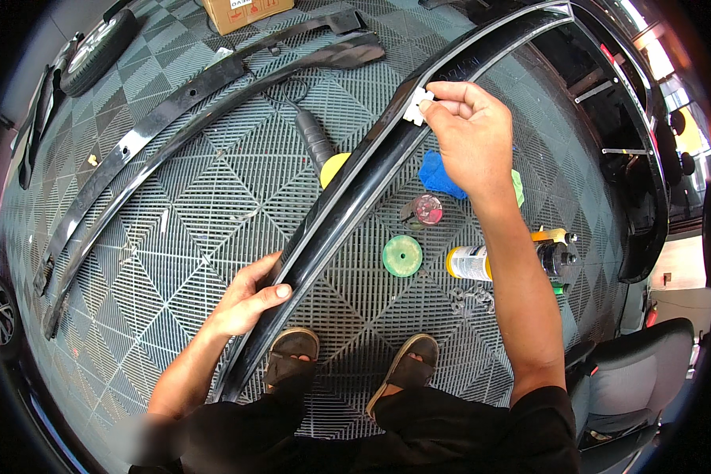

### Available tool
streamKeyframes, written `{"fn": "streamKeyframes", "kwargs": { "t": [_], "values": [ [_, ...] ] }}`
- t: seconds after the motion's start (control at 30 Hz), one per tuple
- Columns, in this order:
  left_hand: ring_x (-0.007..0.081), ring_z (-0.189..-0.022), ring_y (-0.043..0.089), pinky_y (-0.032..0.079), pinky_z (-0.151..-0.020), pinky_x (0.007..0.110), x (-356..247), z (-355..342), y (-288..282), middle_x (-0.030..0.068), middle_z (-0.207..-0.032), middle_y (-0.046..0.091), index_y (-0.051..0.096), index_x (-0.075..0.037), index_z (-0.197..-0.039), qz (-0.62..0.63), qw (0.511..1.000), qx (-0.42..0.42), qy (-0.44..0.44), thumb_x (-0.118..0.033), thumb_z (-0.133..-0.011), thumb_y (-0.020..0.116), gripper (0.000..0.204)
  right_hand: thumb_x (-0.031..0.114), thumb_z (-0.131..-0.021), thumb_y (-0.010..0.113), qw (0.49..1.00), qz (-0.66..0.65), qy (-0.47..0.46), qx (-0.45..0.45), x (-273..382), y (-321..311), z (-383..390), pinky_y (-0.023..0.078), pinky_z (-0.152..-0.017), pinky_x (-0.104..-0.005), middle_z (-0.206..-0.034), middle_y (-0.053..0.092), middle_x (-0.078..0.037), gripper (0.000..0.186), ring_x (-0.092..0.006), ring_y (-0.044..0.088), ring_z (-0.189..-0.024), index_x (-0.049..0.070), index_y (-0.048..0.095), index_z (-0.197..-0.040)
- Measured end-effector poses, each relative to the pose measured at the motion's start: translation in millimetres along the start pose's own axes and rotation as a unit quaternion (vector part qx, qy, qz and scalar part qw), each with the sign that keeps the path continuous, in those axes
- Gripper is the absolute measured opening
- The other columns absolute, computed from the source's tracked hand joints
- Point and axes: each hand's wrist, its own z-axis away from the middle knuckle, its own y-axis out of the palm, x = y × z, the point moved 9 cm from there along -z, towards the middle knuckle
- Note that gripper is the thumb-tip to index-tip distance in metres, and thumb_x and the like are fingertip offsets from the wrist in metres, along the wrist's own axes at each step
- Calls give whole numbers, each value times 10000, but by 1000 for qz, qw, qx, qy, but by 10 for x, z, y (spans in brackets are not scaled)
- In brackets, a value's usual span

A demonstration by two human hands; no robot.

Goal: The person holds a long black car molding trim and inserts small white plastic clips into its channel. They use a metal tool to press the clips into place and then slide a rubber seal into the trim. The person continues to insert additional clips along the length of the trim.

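Observation:
A long, glossy black car trim strip point(354, 188) slants from between my feet up to the upper right. My left hand point(249, 299) grips its lower part, thumb on top and the other fingers under the far side. Higher along the strip, my right hand point(472, 130) pinches a small white notched piece point(416, 107) between thumb and fingertips. This piece lies against the strip's edge; whether it is pressed onto it I cannot tell. Pale handwritten marks show on the dark surface beyond my right hand.
Two long black strips point(183, 91) point(237, 101) lie on the grid-tiled floor at left. Near the strip are a black-handled tool point(314, 142) with a yellow head, blue cloth point(441, 175), green disc point(402, 256), jar point(423, 210) and white-yellow bottle point(469, 262). A seat point(636, 375) stands right.

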Motion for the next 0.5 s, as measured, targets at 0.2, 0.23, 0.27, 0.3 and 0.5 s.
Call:
{"fn": "streamKeyframes", "kwargs": {
  "t": [0.2, 0.23, 0.27, 0.3, 0.5],
  "values": [
    [142, -1048, 560, 442, -961, 289, 19, 3, -5, 82, -1157, 627, 456, 62, -1416, 1, 1000, -4, -3, -322, -898, 703, 691, -30, -844, 638, 1000, 0, 6, 2, -34, 3, 7, 489, -566, -229, -831, 729, -109, 190, -69, 620, -658, -91, 670, -1020],
    [143, -1050, 561, 441, -963, 290, 18, 4, -5, 84, -1161, 627, 455, 62, -1417, 3, 1000, -5, -3, -324, -896, 705, 695, -33, -842, 635, 1000, 2, 10, 4, -47, 5, 9, 485, -562, -228, -831, 728, -107, 187, -68, 618, -656, -90, 671, -1017],
    [144, -1053, 561, 441, -965, 291, 19, 5, -5, 86, -1165, 626, 454, 63, -1419, 5, 1000, -6, -3, -327, -895, 706, 699, -36, -841, 633, 1000, 5, 14, 6, -61, 5, 10, 481, -559, -227, -830, 728, -106, 186, -67, 616, -655, -89, 672, -1015],
    [146, -1056, 562, 441, -966, 292, 12, 6, -2, 87, -1166, 627, 454, 63, -1419, 3, 1000, -7, -2, -327, -895, 706, 700, -39, -840, 630, 1000, 8, 18, 7, -65, 0, 10, 478, -556, -227, -829, 727, -104, 184, -66, 615, -654, -88, 673, -1012],
    [155, -1066, 563, 438, -973, 300, 35, 19, 1, 93, -1174, 626, 450, 64, -1423, -1, 1000, -10, -6, -326, -896, 702, 702, -48, -835, 618, 1000, 1, 23, 18, -56, 32, 22, 461, -542, -224, -819, 720, -95, 174, -61, 602, -640, -82, 673, -997]
  ]
}}
